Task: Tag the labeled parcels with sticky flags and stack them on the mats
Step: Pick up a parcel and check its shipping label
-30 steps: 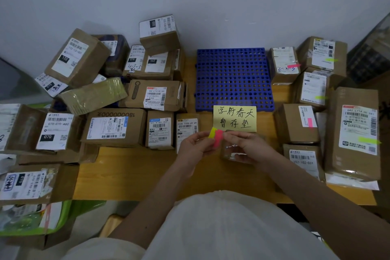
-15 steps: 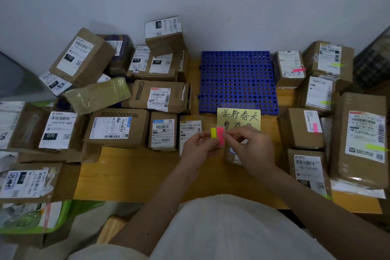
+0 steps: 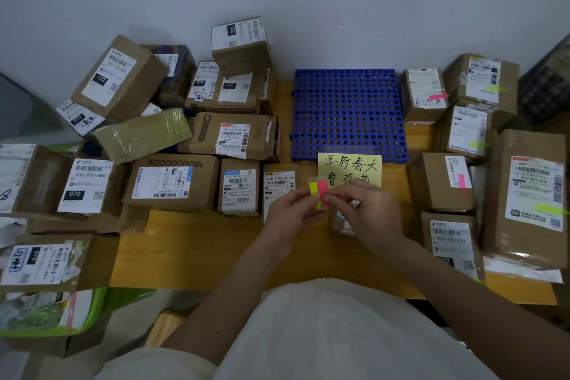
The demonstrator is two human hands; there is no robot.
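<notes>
Right hand (image 3: 362, 213) shifted left; flags (image 3: 317, 190) between hands.

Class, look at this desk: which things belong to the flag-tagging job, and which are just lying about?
Part of the job:
sticky flags, pinched by left hand and right hand
untagged parcels
flagged parcels
blue mat

Lying about:
yellow note
green tray

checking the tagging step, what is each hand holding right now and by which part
The left hand pinches a small pad of sticky flags by its lower end. The right hand pinches the pink flag at its lower edge, apparently peeling it.
</notes>
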